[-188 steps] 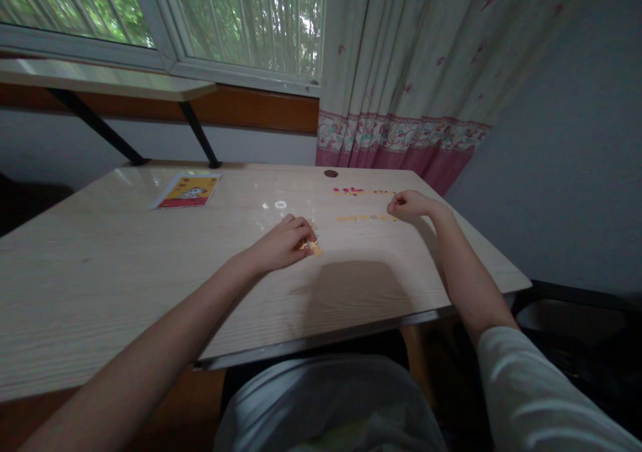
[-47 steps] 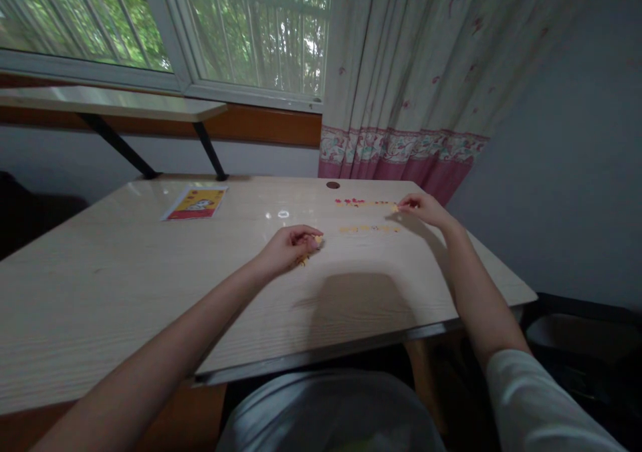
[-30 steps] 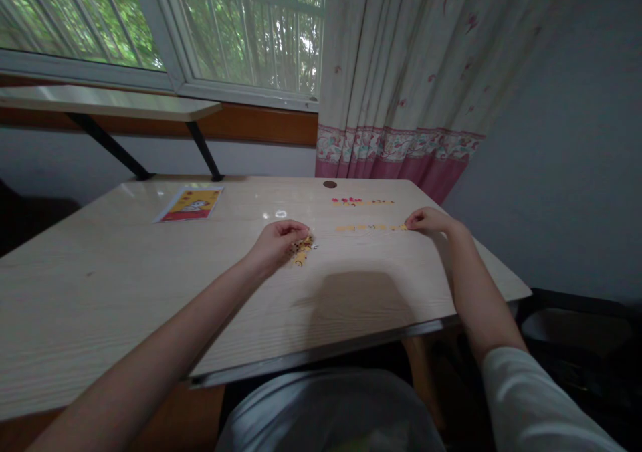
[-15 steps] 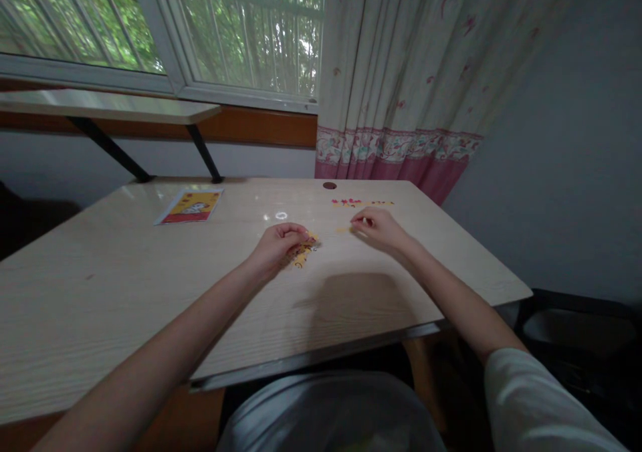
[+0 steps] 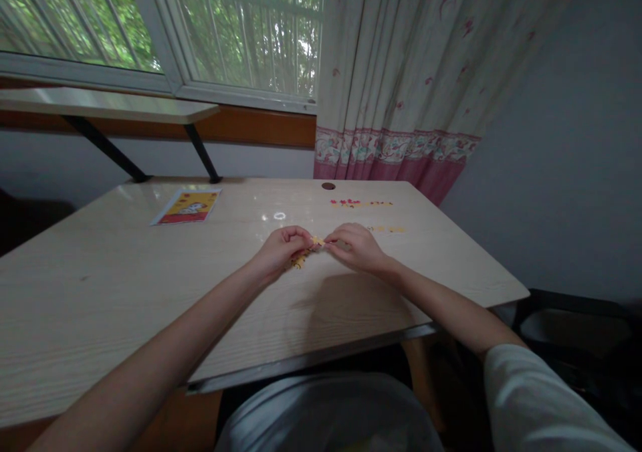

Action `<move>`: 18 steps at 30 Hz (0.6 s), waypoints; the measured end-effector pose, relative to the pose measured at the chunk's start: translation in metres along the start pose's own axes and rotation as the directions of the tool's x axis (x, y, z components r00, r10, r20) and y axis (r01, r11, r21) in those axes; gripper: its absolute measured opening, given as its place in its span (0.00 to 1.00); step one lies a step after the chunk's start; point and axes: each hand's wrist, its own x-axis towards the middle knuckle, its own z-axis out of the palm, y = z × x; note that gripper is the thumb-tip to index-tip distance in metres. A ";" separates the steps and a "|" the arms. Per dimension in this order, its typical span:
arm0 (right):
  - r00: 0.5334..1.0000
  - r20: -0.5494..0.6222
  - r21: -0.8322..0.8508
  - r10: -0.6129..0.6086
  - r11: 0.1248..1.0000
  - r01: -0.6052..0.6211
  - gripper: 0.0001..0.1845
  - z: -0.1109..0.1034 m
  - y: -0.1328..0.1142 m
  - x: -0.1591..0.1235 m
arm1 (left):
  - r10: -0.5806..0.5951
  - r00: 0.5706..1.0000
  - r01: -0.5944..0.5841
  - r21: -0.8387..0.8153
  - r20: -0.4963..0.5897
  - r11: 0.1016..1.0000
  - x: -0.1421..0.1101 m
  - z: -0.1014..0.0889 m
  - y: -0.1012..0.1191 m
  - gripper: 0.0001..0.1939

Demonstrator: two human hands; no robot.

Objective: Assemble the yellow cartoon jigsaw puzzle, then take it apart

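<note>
A small yellow jigsaw puzzle piece [image 5: 317, 241] is between the fingertips of both hands, above the middle of the desk. My left hand [image 5: 281, 251] is closed, thumb and fingers pinching the piece's left side. From the right, my right hand [image 5: 355, 246] pinches its other side. Under my left fingers shows a small pile of yellow puzzle pieces [image 5: 299, 262], partly hidden. Farther back lies a row of red and yellow pieces [image 5: 346, 203]. A nearer row of yellow pieces [image 5: 394, 229] is partly covered by my right hand.
A yellow and red picture sheet [image 5: 188, 206] lies at the desk's back left. Near the back edge is a round brown cable hole [image 5: 328, 186]. A raised shelf [image 5: 110, 101] stands on dark supports at the left. The desk [image 5: 150, 285] ends close to my body.
My right hand placed a yellow piece at the right end of the nearer row, then came left to my left hand. My left hand has stayed by the pile.
</note>
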 end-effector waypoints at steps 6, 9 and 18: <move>0.999 -0.006 -0.045 -0.052 0.998 0.051 0.08 -0.003 -0.004 0.000 | 0.013 0.999 -0.013 0.003 0.040 1.000 0.000 0.000 -0.001 0.11; 0.998 -0.005 -0.079 -0.070 0.994 0.069 0.09 -0.004 -0.002 0.001 | 0.012 0.999 -0.012 0.013 0.051 1.000 0.001 -0.001 -0.004 0.11; 0.981 -0.195 -0.086 -0.007 0.996 -0.010 0.09 -0.025 0.032 -0.001 | 0.044 0.992 -0.036 0.064 -0.118 0.997 0.009 -0.016 0.002 0.12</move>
